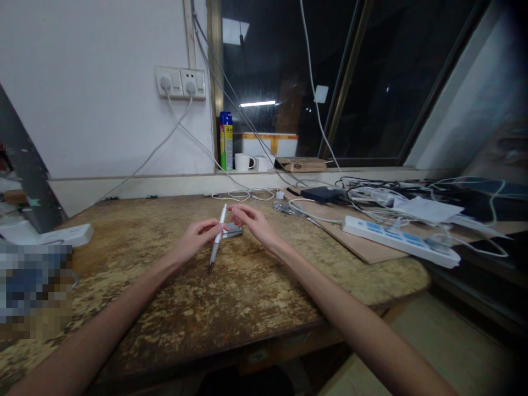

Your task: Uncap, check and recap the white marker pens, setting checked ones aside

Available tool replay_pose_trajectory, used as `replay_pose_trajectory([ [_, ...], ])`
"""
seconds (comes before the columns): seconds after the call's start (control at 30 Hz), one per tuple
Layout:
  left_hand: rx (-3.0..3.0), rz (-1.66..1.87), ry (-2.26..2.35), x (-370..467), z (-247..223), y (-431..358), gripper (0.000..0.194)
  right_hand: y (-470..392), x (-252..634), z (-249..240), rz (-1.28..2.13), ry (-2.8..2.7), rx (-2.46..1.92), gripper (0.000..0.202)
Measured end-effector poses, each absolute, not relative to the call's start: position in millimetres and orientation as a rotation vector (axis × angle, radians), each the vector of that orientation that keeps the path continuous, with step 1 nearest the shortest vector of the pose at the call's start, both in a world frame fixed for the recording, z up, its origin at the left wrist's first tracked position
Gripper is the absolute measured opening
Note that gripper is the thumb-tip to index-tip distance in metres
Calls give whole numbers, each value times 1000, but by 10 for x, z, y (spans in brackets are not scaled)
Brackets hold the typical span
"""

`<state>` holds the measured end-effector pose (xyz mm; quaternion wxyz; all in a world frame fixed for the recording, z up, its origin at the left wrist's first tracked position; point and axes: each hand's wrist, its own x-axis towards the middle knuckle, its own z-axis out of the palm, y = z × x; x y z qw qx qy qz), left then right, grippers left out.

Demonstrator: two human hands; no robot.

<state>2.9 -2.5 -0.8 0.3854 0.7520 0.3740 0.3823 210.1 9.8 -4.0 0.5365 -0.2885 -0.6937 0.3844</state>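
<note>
My left hand [201, 235] pinches a silver pen [218, 242] around its middle, between thumb and fingers. The pen is tilted, with its dark tip pointing down toward the tabletop and its other end up. Close beside that upper end is my right hand [254, 223], its fingers bent and loosely apart, with nothing visible in them. Behind both hands a few grey, pen-like pieces [233, 231] lie together on the worn wooden table [198, 308]; the hands partly cover them.
A white power strip [400, 240] lies on a brown board [365, 253] at the right, among tangled cables and a dark box [322, 194]. A small clear plastic bag [284, 207] sits behind my right hand. A spray can [226, 142] and white mug [243, 161] stand on the windowsill.
</note>
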Motion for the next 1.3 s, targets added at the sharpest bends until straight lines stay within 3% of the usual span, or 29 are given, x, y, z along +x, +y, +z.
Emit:
replay_pose_trajectory([
  [0.2,1985,986,889,131,-49,-69,36,74,1947,-62,999,-1653,-630,28],
  [0.43,1824,1265,1032,-55,-139,162,49,181,1838,240,1371,-1194,-461,14],
  [0.7,1738,1352,1108,-240,-199,295,48,197,1913,358,1542,-903,-381,27],
  [0.87,1789,1318,1120,-209,-195,272,46,157,2016,276,1569,-783,-229,17],
  [1.3,1802,1293,1107,-237,-223,307,45,141,2120,320,1546,-780,-130,20],
])
